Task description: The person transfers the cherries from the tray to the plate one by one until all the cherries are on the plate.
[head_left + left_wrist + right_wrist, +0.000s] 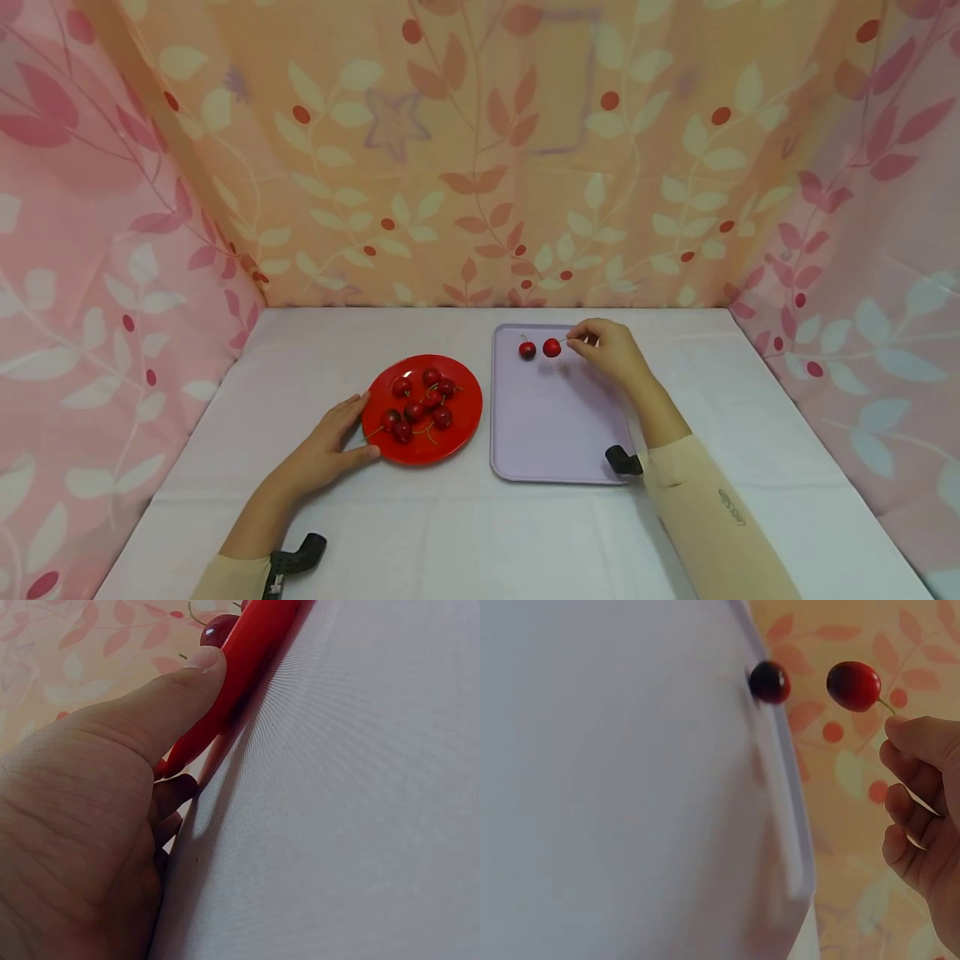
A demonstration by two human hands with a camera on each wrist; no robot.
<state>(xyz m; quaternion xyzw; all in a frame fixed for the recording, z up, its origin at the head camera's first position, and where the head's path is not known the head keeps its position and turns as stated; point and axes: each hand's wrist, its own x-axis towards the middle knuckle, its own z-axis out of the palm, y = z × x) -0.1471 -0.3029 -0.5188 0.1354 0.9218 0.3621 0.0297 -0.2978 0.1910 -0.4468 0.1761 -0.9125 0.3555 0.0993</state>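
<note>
My left hand [333, 442] holds the left edge of a round red plate [468, 421], thumb along the rim and fingertips partly hidden by it. In the left wrist view the thumb [161, 701] lies against the plate's side. Several dark red cherries with green stems, one cherry [442, 417] among them, lie on the plate. Over the far part of a lilac tray [555, 450], my right hand [609, 346] pinches the stem of a cherry [552, 347] between thumb and forefinger. That cherry hangs above the tray surface. Beside it, another cherry [527, 351] rests on the tray.
Tray and plate stand side by side on a white-covered table [420, 533]. Leaf-patterned cloth [480, 167] walls in the back and both sides. A black wrist mount [624, 461] on the right arm overlaps the tray's near right edge.
</note>
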